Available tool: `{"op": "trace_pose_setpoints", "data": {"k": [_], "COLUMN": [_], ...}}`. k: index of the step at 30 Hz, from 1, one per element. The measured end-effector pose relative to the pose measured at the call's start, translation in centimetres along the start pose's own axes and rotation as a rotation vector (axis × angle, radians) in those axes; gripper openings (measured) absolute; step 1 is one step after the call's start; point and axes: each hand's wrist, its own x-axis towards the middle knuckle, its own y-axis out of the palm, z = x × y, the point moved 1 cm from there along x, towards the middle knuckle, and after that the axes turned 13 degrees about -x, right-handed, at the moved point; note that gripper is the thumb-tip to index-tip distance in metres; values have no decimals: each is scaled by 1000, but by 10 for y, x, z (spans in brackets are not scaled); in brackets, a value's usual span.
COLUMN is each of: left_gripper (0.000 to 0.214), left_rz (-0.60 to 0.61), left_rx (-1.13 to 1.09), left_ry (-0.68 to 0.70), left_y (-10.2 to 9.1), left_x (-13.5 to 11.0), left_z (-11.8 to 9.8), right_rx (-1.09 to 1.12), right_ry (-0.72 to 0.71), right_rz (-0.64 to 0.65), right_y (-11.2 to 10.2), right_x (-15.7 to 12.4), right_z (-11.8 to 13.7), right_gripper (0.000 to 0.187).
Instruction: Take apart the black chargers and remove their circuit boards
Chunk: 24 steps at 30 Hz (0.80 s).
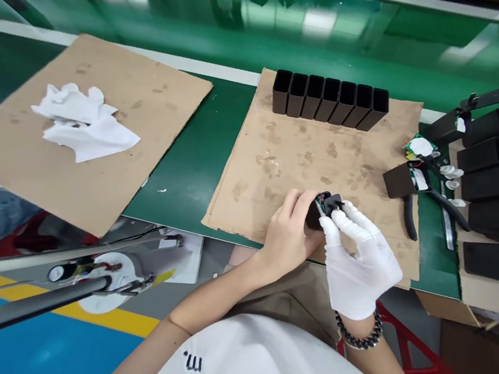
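My bare left hand point(288, 230) is wrapped around a small black rectangular case point(313, 218) near the front edge of the cardboard. A bit of green circuit board shows in the case's top opening. My right hand point(359, 253), in a white glove, pinches a small black cap-like piece point(332, 203) at that opening. Whether the piece is joined to the case I cannot tell. To the right, another black case point(401, 180) with white and red parts at its end lies on the cardboard, beside black-handled pliers point(447, 208).
Several open black cases point(330, 102) stand in a row at the back of the cardboard point(277, 154). More black cases point(493, 186) fill the right side. A metal tool point(446, 223) lies near them. White cloths point(85, 125) rest on the left cardboard point(18, 134).
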Motion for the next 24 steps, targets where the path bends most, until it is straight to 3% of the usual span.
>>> {"op": "trace_pose_setpoints", "data": {"k": [6, 10, 16, 20, 24], "left_gripper": [46, 46, 42, 42, 46], "left_rz": [43, 45, 4, 2, 101], "left_rx": [-7, 28, 66, 74, -35], "left_ry": [-38, -21, 21, 34, -25], "left_y": [-2, -2, 1, -3, -20], "left_x": [1, 2, 1, 3, 4], "left_z": [0, -3, 0, 3, 8], "right_rx": [-94, -108, -143, 23, 157], "right_ry": [-151, -125, -129, -47, -67], "right_rz": [58, 22, 96, 240, 245], "right_y": [4, 5, 4, 11, 9], "right_x": [8, 13, 12, 4, 8], "right_z": [4, 5, 8, 2, -6], "right_gripper": [19, 13, 11, 25, 29]}}
